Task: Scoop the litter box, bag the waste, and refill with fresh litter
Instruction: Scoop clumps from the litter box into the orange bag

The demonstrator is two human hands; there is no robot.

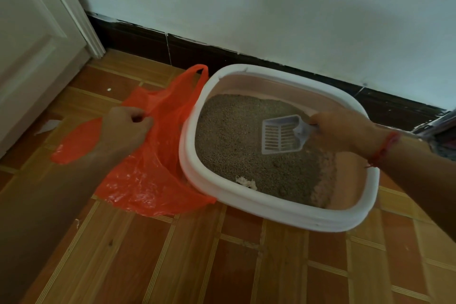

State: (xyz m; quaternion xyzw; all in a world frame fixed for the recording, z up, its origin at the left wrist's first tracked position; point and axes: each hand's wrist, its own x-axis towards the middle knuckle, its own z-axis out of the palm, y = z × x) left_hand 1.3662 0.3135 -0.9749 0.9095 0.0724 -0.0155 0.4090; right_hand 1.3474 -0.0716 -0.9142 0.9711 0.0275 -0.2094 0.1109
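We see the litter box (278, 210) on the tiled floor (222, 266) by the wall, part filled with grey litter (229, 140). Right hand (343, 131) fisted round the handle of the white scoop (281, 134), held over the litter. Left hand (125, 126) clenched on the orange bag (148, 180), touching the box's left side

We see a brown patterned tile floor (197, 266) running up to a dark baseboard (148, 42) under a pale wall (271, 2). A white door (32, 52) stands left, a paper scrap (48, 126) beside it.
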